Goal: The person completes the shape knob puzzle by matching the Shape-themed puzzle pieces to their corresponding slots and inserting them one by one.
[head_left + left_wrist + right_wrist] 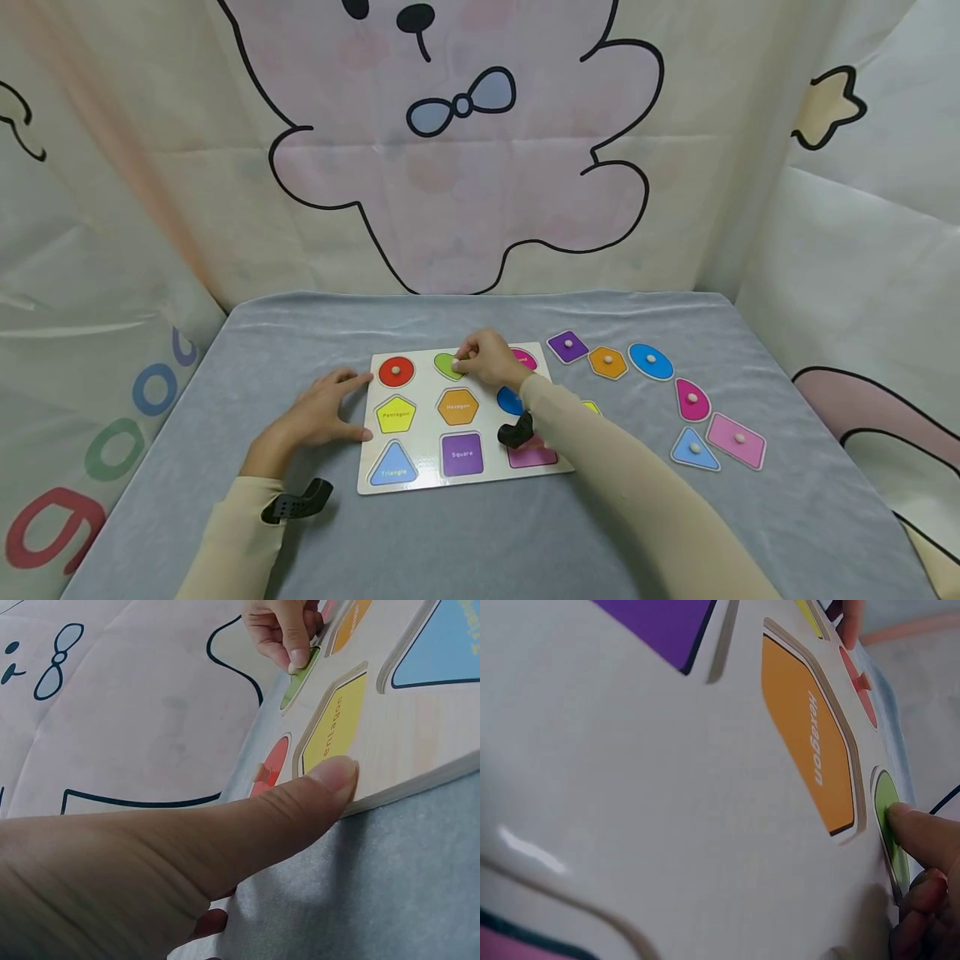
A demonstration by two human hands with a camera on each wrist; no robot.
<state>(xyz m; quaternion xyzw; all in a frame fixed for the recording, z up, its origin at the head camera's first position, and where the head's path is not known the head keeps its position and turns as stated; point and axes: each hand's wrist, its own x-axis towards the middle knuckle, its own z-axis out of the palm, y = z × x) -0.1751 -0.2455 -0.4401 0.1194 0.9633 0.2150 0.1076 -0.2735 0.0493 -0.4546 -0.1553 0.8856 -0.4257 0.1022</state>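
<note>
A white wooden shape puzzle board (423, 467) lies on the cloth. My right hand (491, 358) is over its back row, thumb and fingers pinching the small knob of a green puzzle piece (446, 365). The green piece lies at its recess in the board, partly covered by the fingers. My left hand (318, 410) rests at the board's left edge, fingers spread, with the thumb (334, 776) touching the edge beside the yellow pentagon recess (395, 413). A red circle piece (396, 372) with a knob sits in the back-left recess.
Loose knobbed pieces lie right of the board: a purple diamond (567, 347), orange hexagon (607, 362), blue oval (651, 362), pink rounded piece (692, 400), blue triangle (695, 450) and pink rectangle (737, 441). A grey cloth (465, 546) covers the table; printed curtains hang around it.
</note>
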